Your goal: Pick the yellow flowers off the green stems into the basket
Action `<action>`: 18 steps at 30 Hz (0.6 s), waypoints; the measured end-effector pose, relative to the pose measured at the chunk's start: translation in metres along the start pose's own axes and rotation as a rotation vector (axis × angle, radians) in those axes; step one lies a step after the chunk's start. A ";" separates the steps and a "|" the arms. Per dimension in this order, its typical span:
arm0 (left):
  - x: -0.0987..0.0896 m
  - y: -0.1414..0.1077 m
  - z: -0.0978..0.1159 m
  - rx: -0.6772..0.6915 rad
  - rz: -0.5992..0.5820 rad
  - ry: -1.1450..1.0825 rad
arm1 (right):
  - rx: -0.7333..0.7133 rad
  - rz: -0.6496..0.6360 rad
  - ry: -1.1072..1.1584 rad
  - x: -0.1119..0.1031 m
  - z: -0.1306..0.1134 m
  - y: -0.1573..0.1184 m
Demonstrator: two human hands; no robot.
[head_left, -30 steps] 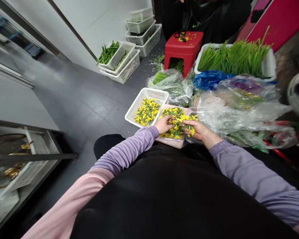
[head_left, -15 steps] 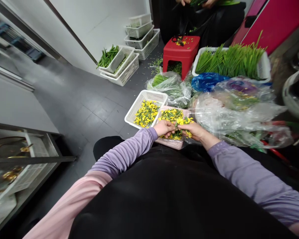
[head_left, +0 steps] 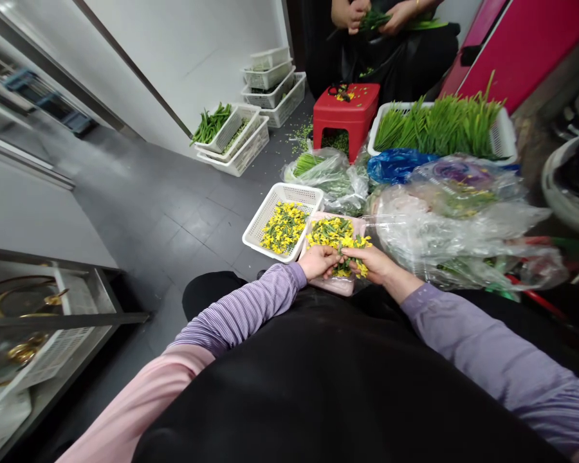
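Over a pink tray (head_left: 336, 286) heaped with yellow flowers on green stems (head_left: 329, 230), my two hands meet at the fingertips. My right hand (head_left: 370, 260) is closed around a small bunch of yellow flowers (head_left: 359, 243). The fingers of my left hand (head_left: 320, 262) are pinched at the stems of that bunch; what exactly lies between them is too small to make out. A white perforated basket (head_left: 259, 225) with more yellow flowers (head_left: 285, 226) stands directly left of the tray.
Clear plastic bags (head_left: 415, 225) and a blue bag (head_left: 398, 164) lie to the right. Behind are a red stool (head_left: 346, 116) with scissors, a basket of green stalks (head_left: 439, 125) and a person's hands (head_left: 398, 16) holding greens. White baskets (head_left: 241, 154) stand further left.
The camera view has tilted up slightly, so the surroundings appear lower and more of the other person's hands shows. My hands remain together over the tray with the bunch.
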State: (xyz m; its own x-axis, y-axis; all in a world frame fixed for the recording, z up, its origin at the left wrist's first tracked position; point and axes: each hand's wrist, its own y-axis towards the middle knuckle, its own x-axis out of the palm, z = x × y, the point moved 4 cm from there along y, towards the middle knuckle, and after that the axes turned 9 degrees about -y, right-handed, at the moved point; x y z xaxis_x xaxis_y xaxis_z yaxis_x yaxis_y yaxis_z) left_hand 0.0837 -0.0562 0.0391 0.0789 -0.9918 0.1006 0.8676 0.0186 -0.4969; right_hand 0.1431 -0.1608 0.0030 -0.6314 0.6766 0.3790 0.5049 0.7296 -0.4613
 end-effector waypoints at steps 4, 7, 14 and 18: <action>0.000 -0.002 0.005 0.013 -0.029 0.052 | 0.010 -0.016 0.029 0.003 0.000 -0.001; 0.001 -0.003 0.008 0.034 -0.068 0.101 | 0.017 -0.030 0.028 0.004 -0.001 0.000; 0.002 -0.002 0.008 0.030 -0.150 0.255 | 0.107 -0.035 0.050 0.002 0.001 0.003; -0.007 0.014 0.009 0.102 -0.093 0.647 | 0.132 0.055 0.054 -0.004 -0.005 0.002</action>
State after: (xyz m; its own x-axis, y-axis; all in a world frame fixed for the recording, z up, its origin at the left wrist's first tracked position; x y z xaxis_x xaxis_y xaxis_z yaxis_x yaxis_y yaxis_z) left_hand 0.1000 -0.0481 0.0393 -0.2818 -0.8651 -0.4151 0.9012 -0.0902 -0.4239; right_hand 0.1496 -0.1616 0.0050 -0.5706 0.7221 0.3910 0.4539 0.6742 -0.5826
